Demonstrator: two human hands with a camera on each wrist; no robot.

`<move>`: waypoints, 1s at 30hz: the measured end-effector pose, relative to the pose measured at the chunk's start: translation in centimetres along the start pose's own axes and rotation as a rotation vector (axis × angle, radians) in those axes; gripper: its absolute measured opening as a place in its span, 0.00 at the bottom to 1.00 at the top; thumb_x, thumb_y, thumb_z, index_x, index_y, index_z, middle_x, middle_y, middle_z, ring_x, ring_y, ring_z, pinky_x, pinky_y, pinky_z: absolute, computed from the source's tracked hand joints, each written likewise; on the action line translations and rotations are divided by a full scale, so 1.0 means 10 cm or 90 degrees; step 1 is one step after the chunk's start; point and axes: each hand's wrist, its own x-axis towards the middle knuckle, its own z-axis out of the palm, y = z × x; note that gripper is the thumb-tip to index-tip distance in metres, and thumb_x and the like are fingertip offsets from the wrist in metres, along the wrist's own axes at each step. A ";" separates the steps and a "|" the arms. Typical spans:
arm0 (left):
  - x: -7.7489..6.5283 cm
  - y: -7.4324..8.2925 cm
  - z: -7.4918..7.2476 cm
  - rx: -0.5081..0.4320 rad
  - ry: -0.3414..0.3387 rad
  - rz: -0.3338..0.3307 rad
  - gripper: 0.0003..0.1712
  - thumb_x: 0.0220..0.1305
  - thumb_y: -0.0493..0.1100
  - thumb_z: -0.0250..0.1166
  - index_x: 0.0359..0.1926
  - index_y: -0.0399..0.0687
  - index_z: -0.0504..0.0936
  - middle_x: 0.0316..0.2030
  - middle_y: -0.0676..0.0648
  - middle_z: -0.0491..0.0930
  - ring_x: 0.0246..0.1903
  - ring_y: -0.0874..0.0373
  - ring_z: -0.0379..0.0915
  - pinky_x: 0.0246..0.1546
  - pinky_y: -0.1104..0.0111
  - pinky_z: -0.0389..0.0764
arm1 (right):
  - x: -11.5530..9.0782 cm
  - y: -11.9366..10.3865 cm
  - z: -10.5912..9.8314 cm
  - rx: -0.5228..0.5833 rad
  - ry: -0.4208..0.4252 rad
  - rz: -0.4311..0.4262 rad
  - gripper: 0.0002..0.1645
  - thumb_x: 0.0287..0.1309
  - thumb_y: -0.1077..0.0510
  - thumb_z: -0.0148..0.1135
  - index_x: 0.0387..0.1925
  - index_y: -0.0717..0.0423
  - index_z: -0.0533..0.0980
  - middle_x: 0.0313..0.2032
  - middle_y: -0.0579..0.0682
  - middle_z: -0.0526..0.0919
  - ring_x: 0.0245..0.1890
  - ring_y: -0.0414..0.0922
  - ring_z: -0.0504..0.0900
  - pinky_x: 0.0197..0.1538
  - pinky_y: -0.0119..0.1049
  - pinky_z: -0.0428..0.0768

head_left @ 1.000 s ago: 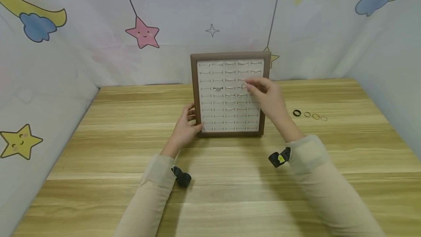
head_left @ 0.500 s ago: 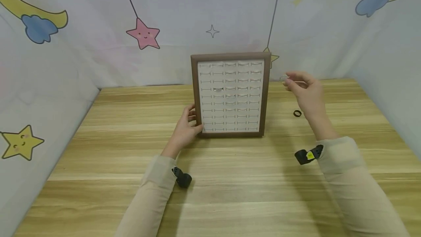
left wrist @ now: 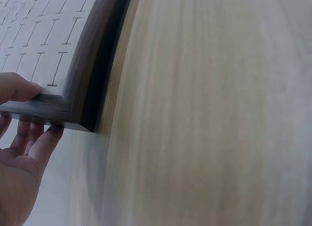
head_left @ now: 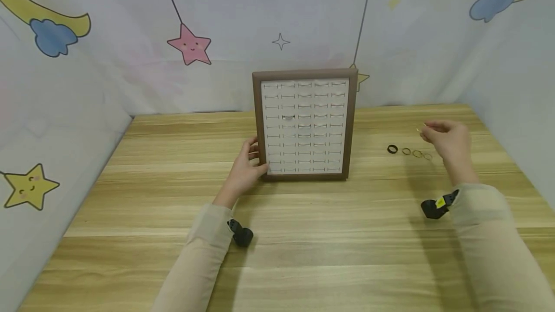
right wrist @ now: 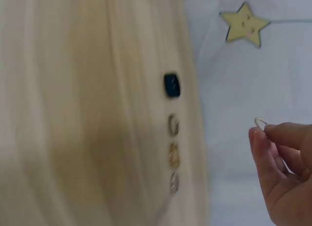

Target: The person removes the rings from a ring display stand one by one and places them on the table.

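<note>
A brown-framed ring display board point(head_left: 305, 124) with a white slotted face stands upright on the table. My left hand point(head_left: 244, 166) grips its lower left edge; in the left wrist view the thumb point(left wrist: 19, 87) lies on the front and the fingers are behind. One silver-looking ring point(head_left: 288, 117) sits in a slot of the board. Off to the right, my right hand point(head_left: 451, 143) pinches a thin ring point(right wrist: 260, 122) between thumb and fingertips, above the table. Below it lie a black ring point(head_left: 392, 149), two gold-coloured rings point(head_left: 406, 151) and a thin pale ring point(head_left: 428, 157) in a row.
The wood-grain table point(head_left: 303, 254) reaches back to a printed cloth backdrop point(head_left: 243, 23). Cloth walls point(head_left: 511, 76) also bound the left and right sides. A black wrist camera point(head_left: 435, 208) is strapped at each sleeve cuff.
My right hand has moved from the board's front out to the right, past the row of rings, with the thin ring still pinched. The left hand keeps its grip on the board.
</note>
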 end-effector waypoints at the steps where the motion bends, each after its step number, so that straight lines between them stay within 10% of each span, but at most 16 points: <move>1: 0.00 0.00 0.00 -0.001 0.000 0.000 0.46 0.59 0.30 0.61 0.73 0.48 0.48 0.65 0.38 0.60 0.66 0.42 0.59 0.64 0.51 0.70 | 0.01 0.04 -0.03 -0.007 -0.009 0.016 0.23 0.65 0.58 0.54 0.58 0.66 0.70 0.21 0.19 0.73 0.24 0.19 0.77 0.33 0.14 0.78; 18: 0.01 0.00 0.02 -0.002 -0.001 0.005 0.46 0.58 0.30 0.61 0.73 0.48 0.49 0.65 0.37 0.60 0.66 0.42 0.60 0.65 0.52 0.69 | -0.02 0.56 -0.32 -0.081 -0.044 0.125 0.19 0.62 0.62 0.54 0.50 0.72 0.74 0.12 0.24 0.74 0.17 0.24 0.77 0.26 0.20 0.79; 22: 0.01 0.00 0.02 -0.003 0.000 0.004 0.46 0.58 0.30 0.61 0.73 0.48 0.49 0.65 0.37 0.60 0.66 0.42 0.60 0.65 0.52 0.69 | 0.01 0.61 -0.33 -0.069 -0.030 0.158 0.08 0.61 0.62 0.55 0.30 0.53 0.79 0.09 0.26 0.74 0.15 0.26 0.76 0.24 0.21 0.79; 30: 0.01 0.00 0.02 -0.006 0.001 -0.001 0.46 0.58 0.30 0.62 0.73 0.48 0.49 0.65 0.38 0.60 0.66 0.42 0.59 0.65 0.52 0.69 | 0.02 0.63 -0.34 -0.063 -0.016 0.169 0.24 0.60 0.62 0.57 0.13 0.35 0.71 0.08 0.28 0.74 0.13 0.27 0.74 0.21 0.21 0.77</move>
